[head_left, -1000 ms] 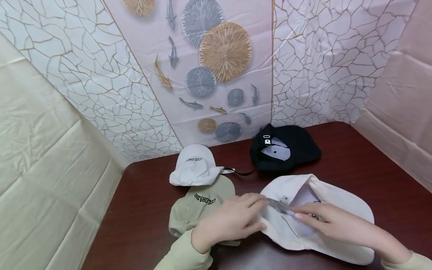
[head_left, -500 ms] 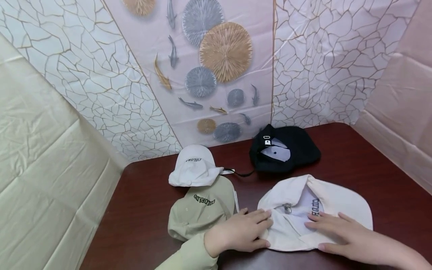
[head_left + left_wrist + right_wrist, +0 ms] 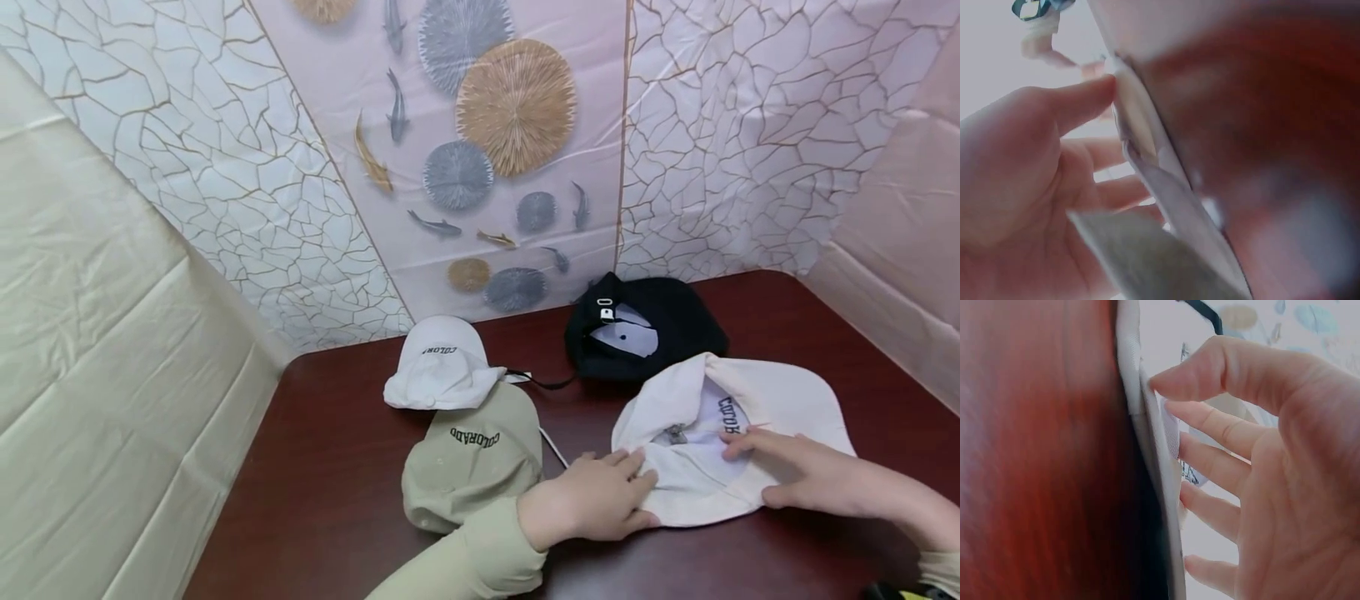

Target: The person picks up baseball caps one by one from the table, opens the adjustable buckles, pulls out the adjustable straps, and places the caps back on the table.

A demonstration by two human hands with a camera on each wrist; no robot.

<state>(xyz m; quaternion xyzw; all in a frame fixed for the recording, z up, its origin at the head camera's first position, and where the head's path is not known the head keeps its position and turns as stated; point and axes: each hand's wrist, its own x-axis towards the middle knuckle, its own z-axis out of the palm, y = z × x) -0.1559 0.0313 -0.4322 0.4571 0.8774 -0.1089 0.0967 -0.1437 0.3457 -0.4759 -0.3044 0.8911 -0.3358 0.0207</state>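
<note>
A cream baseball cap (image 3: 675,487) lies on its side at the right front, its opening showing a pale inside with dark lettering and a metal buckle. My left hand (image 3: 600,497) rests on its left edge with fingers spread over the fabric. In the left wrist view the left thumb (image 3: 1088,100) touches the cap's edge. My right hand (image 3: 813,475) lies across the right side near the brim. Straight fingers (image 3: 1213,462) touch the cap in the right wrist view, with the thumb at its edge.
A khaki cap (image 3: 480,458) lettered COLORADO sits left of the left hand, partly behind the sleeve. Behind it stands a white cap (image 3: 442,367). A black cap (image 3: 678,321) lies at the back of the dark red table (image 3: 330,475), against a patterned cloth wall (image 3: 375,242).
Both hands have let go of the cream cap's strap at the back and spread over its sides. The cap has moved away from the person and slightly right, hands on it.
</note>
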